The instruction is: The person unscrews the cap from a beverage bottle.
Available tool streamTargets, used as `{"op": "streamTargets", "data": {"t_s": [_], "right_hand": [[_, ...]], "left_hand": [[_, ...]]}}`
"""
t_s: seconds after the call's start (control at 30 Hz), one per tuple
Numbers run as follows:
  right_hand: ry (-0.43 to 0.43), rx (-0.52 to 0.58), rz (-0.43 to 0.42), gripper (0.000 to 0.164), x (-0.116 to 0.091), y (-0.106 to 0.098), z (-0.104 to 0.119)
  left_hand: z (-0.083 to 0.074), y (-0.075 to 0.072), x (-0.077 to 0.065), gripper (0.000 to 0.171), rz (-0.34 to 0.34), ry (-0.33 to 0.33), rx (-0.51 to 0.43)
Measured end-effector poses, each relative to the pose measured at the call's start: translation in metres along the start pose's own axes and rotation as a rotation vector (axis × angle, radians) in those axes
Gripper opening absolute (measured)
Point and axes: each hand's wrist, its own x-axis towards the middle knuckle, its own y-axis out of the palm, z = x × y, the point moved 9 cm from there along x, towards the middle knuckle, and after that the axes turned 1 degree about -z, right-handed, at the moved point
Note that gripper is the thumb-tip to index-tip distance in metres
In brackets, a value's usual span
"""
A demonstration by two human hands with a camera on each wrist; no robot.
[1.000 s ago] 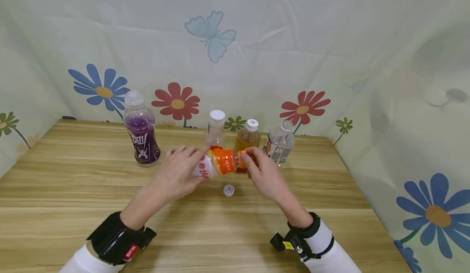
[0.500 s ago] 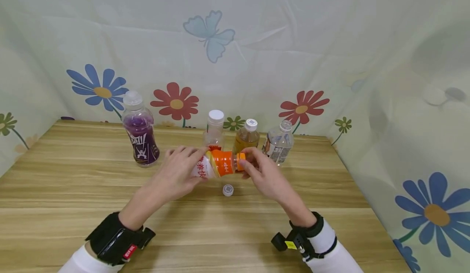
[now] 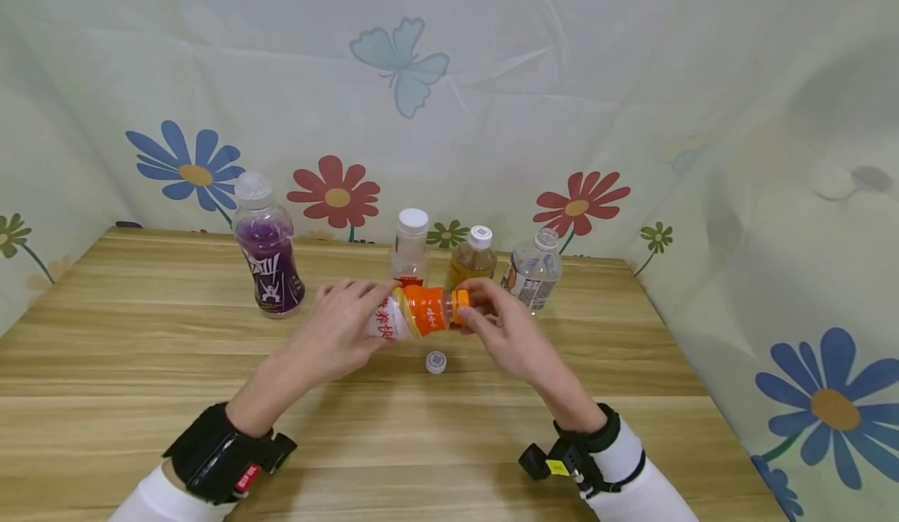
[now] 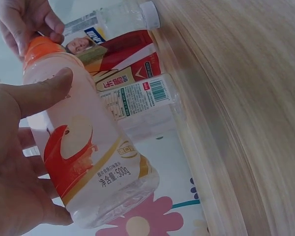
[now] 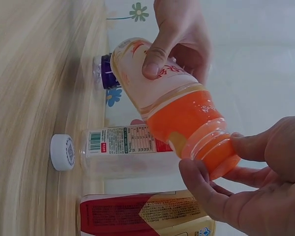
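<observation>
While the orange-necked drink bottle (image 3: 426,310) hangs tilted above the wood-grain table (image 3: 435,452) much as it did a second ago, my right hand (image 3: 511,336) has shifted slightly, so that more of the orange cap (image 3: 460,305) shows now. My left hand (image 3: 335,329) is wrapped round the white-labelled body, thumb across the label; my right pinches the cap between thumb and fingertips, spread only as wide as the cap itself. The white cap (image 3: 436,362) lies unmoved on the tabletop, nearer me than the bottle.
</observation>
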Motion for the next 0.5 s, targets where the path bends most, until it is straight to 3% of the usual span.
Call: {"op": "streamTargets", "data": {"t_s": [0.27,0.5], "right_hand": [[-0.120,-0.113,-0.045,0.029,0.000,-0.002,0.008],[-0.300,-0.210,-0.046,0.033,-0.003,-0.003,0.021]], "left_hand": [[0.002,-0.001,0.000,0.080,0.008,0.007,-0.041],[0.004,-0.001,0.000,0.076,0.036,0.024,-0.094]]}}
